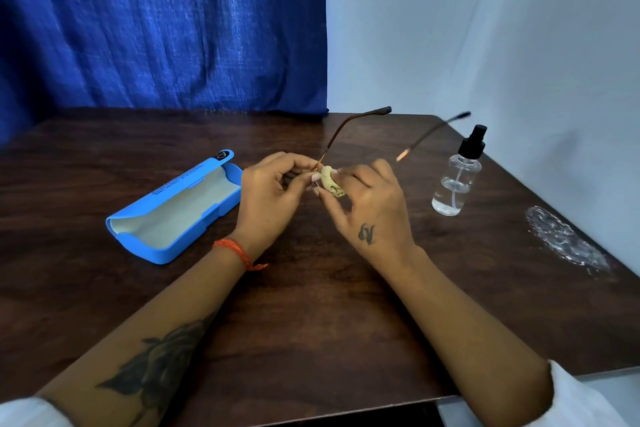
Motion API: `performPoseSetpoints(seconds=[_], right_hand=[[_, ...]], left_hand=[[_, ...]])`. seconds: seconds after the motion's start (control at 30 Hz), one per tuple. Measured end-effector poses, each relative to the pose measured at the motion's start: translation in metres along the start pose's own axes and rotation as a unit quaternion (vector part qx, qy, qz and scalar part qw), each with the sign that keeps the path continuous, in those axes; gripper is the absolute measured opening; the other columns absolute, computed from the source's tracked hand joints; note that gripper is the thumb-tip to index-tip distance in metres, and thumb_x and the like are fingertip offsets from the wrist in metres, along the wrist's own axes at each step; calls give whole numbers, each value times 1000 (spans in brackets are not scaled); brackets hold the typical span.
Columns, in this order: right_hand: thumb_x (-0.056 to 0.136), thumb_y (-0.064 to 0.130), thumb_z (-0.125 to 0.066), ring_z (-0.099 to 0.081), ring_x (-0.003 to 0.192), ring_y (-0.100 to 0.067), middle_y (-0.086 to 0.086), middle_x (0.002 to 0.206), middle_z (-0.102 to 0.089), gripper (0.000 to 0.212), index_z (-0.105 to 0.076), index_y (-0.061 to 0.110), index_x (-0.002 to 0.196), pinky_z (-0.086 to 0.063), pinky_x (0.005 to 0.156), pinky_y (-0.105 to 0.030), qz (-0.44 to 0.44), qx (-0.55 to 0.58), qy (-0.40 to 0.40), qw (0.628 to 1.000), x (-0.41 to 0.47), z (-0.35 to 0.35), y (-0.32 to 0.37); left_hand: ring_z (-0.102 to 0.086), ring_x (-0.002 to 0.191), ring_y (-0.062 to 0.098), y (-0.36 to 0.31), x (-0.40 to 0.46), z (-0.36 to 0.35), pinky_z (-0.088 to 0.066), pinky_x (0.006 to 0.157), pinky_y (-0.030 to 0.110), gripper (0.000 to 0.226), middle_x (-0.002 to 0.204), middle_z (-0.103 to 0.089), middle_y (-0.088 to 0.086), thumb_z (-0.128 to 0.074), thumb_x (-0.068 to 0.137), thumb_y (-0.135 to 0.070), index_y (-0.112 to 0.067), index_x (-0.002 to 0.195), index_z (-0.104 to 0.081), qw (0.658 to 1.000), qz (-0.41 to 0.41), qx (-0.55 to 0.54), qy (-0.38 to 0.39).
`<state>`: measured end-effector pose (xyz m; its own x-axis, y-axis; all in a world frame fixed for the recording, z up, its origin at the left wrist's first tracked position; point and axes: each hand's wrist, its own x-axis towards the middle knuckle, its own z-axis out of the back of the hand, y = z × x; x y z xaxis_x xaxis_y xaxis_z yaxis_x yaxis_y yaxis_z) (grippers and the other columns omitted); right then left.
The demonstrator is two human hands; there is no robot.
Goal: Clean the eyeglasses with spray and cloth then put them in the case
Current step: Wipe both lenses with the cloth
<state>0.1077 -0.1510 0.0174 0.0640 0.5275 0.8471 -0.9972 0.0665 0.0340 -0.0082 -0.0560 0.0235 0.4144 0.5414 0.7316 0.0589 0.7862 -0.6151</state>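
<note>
At nine o'clock on the table (311,322), a blue case (175,208) lies open and empty. At centre, the left hand (270,198) pinches the glasses (349,135) at the frame, arms unfolded and pointing away; the right hand (370,204) presses a yellowish cloth (333,180) on a lens (lenses hidden). At three o'clock stands the spray bottle (457,177), set aside. Wiping seems underway; folding and casing remain.

The lenses of the glasses (356,135) are hidden behind the fingers (304,180) and the bunched cloth (331,180) between them; the far arm tip is blurred.
</note>
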Motion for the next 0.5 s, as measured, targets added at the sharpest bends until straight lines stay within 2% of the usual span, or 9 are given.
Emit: performPoseSetpoints(seconds=[0.1, 0.23, 0.37, 0.43, 0.5], right_hand=[[86, 36, -58, -55, 84, -27, -9, 99, -69, 38, -68, 5, 105, -46, 69, -37, -19, -69, 31, 997, -1, -3, 0], [88, 33, -52, -53, 87, -27, -9, 108, -67, 40, -65, 4, 113, -49, 74, -37, -28, -13, 56, 998, -3, -9, 0], [83, 24, -63, -54, 80, -22, -5, 99, -72, 26, -72, 7, 101, -44, 75, -26, -12, 77, 0, 997, 0, -5, -2], [79, 23, -70, -56, 76, -21, -3, 91, -74, 20, -74, 8, 91, -45, 71, -28, -5, 103, -34, 994, 2, -1, -2], [77, 26, -72, -56, 71, -19, -2, 82, -74, 19, -74, 8, 83, -46, 66, -30, 7, 83, -48, 995, 2, 1, -2]], left_hand=[[-64, 76, 8, 2, 1, 0, -51, 70, 16, 13, 85, -68, 3, -67, 79, -6, -13, 90, -70, 1000, -5, 12, 6], [-62, 77, 8, 3, 1, -2, -50, 70, 15, 14, 84, -67, -1, -67, 79, -4, -13, 89, -70, 1000, -13, 26, -2], [-63, 77, 9, 0, 0, -2, -51, 70, 17, 20, 84, -66, -1, -67, 79, -4, -21, 89, -66, 1000, -2, -1, -6], [-63, 78, 10, -1, -1, -1, -52, 70, 19, 20, 84, -67, 0, -67, 79, -4, -22, 89, -65, 1000, 3, -13, -5], [-63, 79, 10, -2, -2, -1, -52, 70, 19, 20, 85, -68, 1, -67, 79, -5, -22, 89, -66, 1000, -1, -14, 0]])
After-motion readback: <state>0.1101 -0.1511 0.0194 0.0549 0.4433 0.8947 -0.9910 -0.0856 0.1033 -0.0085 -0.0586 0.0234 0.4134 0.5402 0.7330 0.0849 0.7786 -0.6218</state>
